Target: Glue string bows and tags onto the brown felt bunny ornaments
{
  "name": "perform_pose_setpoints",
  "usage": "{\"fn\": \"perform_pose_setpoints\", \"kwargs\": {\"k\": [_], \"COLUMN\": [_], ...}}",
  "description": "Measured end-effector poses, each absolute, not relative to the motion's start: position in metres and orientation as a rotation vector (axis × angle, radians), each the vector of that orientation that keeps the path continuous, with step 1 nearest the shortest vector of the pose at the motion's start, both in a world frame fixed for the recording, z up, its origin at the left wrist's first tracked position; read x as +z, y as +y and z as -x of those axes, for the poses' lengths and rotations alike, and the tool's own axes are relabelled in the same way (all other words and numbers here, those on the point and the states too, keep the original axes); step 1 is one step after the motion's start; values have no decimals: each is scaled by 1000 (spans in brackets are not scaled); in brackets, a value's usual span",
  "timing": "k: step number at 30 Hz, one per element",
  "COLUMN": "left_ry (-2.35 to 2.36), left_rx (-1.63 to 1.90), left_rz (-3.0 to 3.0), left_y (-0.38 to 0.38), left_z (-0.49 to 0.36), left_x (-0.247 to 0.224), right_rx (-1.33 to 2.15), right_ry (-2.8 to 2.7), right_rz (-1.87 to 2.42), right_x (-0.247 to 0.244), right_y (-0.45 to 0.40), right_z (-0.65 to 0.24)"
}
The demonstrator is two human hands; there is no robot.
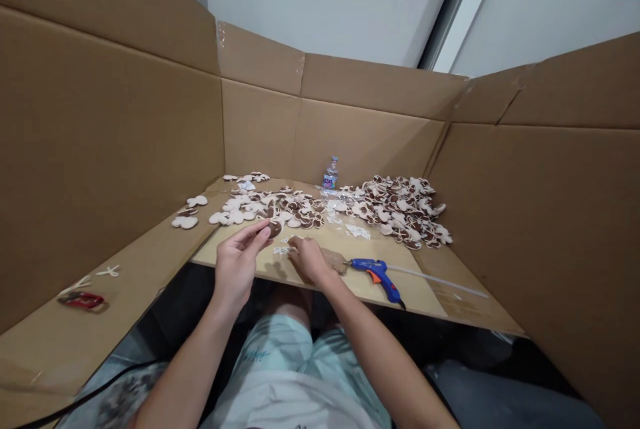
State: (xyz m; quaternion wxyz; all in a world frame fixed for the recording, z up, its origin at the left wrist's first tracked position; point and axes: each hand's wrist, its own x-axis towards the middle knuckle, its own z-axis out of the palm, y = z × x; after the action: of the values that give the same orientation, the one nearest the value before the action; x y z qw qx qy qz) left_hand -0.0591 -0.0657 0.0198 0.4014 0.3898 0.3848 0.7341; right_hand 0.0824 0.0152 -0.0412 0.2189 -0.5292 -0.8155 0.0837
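Place: makeshift craft workspace | cardboard walls [110,129] enclose a pale board [423,292] | blue glue gun [374,270] lies on it | brown-and-white pieces [400,207] lie heaped toward the back

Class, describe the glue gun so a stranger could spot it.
Inside the cardboard walls, find the pale board. On it, right of the right hand, lies the glue gun: unlike the brown-and-white pieces piled beyond, it is blue with an orange trigger.
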Motion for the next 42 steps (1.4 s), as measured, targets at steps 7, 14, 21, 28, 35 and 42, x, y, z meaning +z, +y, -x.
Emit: {"fn": "perform_pose_setpoints", "kwargs": {"k": [7, 14, 21, 28, 35, 42], "left_ry": [956, 934, 938, 926, 920, 912], "left_rx": [1844, 1818, 1809, 1812, 1825, 1821], "left_rz": [-989, -953, -957, -956, -953, -941], "left_y": [-66, -69, -69, -69, -69, -69], "left_z": [59, 55, 53, 55, 56, 55], "left_x": [20, 22, 21, 21, 22, 21], "right_rx": [268, 206, 254, 287, 396, 468], "right_ry": [-2379, -2329, -2234, -2081, -1942, -1804], "right_rz": [1497, 1537, 1490, 1406, 1296, 1253], "right_x": [-51, -54, -58, -57, -58, -58], "right_y": [40, 41, 44, 42, 39, 38], "right_z": [-72, -75, -74, -69, -71, -74]}}
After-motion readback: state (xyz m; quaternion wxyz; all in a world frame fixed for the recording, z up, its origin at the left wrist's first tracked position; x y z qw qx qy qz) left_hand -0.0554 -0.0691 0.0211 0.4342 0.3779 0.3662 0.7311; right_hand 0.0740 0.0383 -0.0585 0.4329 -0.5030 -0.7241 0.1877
